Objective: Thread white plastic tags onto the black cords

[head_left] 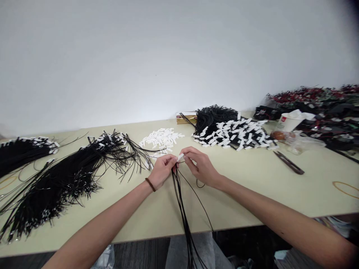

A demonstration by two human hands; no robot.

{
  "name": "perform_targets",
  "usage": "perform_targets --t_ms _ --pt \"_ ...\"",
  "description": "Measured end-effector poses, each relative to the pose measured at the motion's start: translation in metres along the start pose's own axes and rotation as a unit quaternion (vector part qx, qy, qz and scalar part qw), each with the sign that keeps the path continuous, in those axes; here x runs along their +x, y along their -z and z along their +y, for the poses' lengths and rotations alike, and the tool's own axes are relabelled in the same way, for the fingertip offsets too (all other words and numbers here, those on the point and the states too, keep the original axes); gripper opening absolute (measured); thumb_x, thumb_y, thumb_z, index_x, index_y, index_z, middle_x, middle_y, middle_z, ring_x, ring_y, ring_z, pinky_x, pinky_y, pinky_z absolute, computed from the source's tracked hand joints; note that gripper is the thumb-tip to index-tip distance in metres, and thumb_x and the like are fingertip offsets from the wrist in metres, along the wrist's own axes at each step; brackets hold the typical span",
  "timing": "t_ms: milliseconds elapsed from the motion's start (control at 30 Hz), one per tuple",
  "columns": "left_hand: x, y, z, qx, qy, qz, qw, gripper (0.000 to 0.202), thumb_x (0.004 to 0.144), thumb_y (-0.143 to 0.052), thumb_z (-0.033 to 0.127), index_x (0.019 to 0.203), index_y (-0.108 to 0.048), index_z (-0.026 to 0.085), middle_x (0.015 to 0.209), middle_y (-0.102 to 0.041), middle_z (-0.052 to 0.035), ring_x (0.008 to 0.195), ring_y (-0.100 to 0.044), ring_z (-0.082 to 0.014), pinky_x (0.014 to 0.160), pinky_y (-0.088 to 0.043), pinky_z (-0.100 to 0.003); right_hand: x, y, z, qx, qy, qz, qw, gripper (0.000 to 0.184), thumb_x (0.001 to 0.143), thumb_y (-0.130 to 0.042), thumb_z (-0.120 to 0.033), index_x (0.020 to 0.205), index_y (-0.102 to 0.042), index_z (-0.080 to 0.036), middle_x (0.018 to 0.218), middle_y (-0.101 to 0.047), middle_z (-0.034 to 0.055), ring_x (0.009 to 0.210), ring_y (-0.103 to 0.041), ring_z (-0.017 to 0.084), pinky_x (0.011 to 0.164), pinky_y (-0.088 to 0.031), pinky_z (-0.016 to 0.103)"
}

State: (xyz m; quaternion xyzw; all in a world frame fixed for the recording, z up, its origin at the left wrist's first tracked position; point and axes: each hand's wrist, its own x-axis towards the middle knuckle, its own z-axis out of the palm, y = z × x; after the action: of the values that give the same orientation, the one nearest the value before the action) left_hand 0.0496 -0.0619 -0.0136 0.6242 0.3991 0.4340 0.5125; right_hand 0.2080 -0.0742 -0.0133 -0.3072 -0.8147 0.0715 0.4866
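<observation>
My left hand (162, 171) is closed around a bundle of thin black wires (183, 209) that hangs down over the table's front edge. My right hand (199, 165) pinches a small white connector (180, 157) at the top end of those wires, its fingertips touching my left fingertips. A brown band circles my left wrist. Just behind my hands lies a loose pile of white connectors (161, 138).
A large heap of black wires (61, 179) covers the beige table (252, 186) at the left, another bundle (19, 149) at the far left. A heap of finished wires with white ends (232, 130), a paper cup (290, 121), dark snips (288, 163), a rubber band (346, 188) lie right.
</observation>
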Motion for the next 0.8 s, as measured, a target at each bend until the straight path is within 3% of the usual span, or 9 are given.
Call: perform_targets --t_ms 200,333,500,800 --pt "0.003 0.002 -0.005 -0.022 0.017 0.011 1.0 0.03 0.071 -0.06 0.042 0.067 -0.057 0.012 0.058 -0.054 0.0004 0.048 -0.043 -0.0078 0.049 -0.032 -0.022 0.0 0.001 0.01 -0.102 -0.008 0.012 0.995 0.014 0.088 -0.042 -0.017 0.08 -0.053 -0.017 0.098 -0.058 0.0084 0.092 -0.053 0.018 0.079 -0.045 0.032" --pt "0.005 0.004 -0.01 -0.055 0.032 0.017 0.998 0.032 0.069 -0.062 0.043 0.068 -0.057 0.012 0.06 -0.056 -0.0002 0.048 -0.045 -0.0078 0.049 -0.034 -0.022 0.0 0.004 0.013 -0.229 0.097 0.014 0.968 0.013 0.087 -0.045 -0.016 0.097 -0.054 -0.017 0.105 -0.057 0.0106 0.103 -0.048 0.022 0.082 -0.043 0.038" --pt "0.007 0.006 -0.013 -0.092 0.048 0.004 0.995 0.032 0.067 -0.064 0.043 0.067 -0.058 0.013 0.052 -0.052 0.0022 0.047 -0.045 -0.0081 0.047 -0.032 -0.021 0.001 0.008 0.008 -0.252 0.289 -0.027 0.923 0.016 0.087 -0.045 -0.011 0.097 -0.056 -0.015 0.097 -0.062 0.0064 0.097 -0.05 0.018 0.082 -0.043 0.033" --pt "0.005 0.007 -0.011 -0.082 0.063 -0.039 0.994 0.031 0.068 -0.064 0.043 0.066 -0.059 0.013 0.05 -0.053 0.0012 0.045 -0.048 -0.0093 0.047 -0.036 -0.022 0.001 0.01 0.009 -0.27 0.327 -0.043 0.905 0.023 0.09 -0.037 -0.01 0.088 -0.06 -0.012 0.088 -0.063 0.0049 0.09 -0.05 0.015 0.08 -0.043 0.031"
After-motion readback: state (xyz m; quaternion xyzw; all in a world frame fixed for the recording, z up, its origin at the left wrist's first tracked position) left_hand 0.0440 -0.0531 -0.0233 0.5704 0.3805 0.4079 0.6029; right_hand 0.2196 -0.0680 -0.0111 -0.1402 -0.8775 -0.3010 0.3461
